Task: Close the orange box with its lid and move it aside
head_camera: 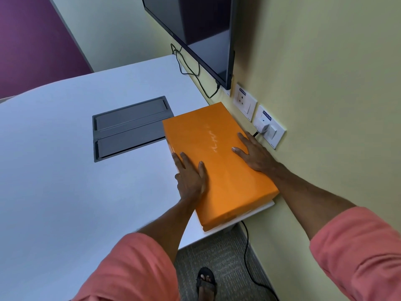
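The orange box (219, 161) lies flat on the white table (65, 170), at its right corner next to the wall, with the orange lid on top of it. My left hand (189, 177) rests palm down on the lid's left edge, fingers spread, thumb over the side. My right hand (253, 152) lies flat on the lid's right edge near the wall. Both hands press on the box from either side. The box's near end reaches the table's front corner.
A grey recessed cable hatch (130, 128) sits in the table just left of the box. Wall sockets (268, 127) with a plugged charger are right of the box. A dark monitor (195, 33) hangs above. A cable (247, 257) runs down to the carpet.
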`<move>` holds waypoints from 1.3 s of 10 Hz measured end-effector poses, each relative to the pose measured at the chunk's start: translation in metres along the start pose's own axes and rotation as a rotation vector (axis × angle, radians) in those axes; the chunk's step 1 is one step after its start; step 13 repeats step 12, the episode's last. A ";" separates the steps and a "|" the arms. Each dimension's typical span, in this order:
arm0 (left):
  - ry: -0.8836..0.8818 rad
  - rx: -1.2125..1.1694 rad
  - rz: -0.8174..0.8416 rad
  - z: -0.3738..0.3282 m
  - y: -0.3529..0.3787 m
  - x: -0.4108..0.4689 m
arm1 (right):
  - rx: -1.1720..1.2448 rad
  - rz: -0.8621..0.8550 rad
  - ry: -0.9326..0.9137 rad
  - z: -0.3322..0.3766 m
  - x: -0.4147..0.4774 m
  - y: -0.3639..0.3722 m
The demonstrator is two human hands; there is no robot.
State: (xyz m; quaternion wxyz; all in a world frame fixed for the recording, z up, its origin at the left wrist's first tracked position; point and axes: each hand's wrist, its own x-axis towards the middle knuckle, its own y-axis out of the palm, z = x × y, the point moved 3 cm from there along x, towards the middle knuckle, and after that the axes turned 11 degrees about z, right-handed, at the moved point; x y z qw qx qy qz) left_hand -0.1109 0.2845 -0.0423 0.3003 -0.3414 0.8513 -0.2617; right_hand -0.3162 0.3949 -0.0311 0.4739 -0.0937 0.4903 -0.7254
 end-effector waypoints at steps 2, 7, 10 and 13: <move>0.006 0.002 -0.007 -0.001 -0.001 -0.001 | -0.030 0.005 0.023 0.002 0.000 0.000; 0.026 0.058 0.039 0.004 -0.019 -0.002 | -0.330 -0.052 0.071 0.025 -0.006 -0.006; 0.119 0.310 -0.063 0.031 -0.093 0.006 | -0.565 -0.282 0.006 0.113 -0.007 -0.006; 0.214 0.470 -0.204 0.068 -0.182 0.009 | -0.515 -0.321 -0.126 0.221 0.002 0.035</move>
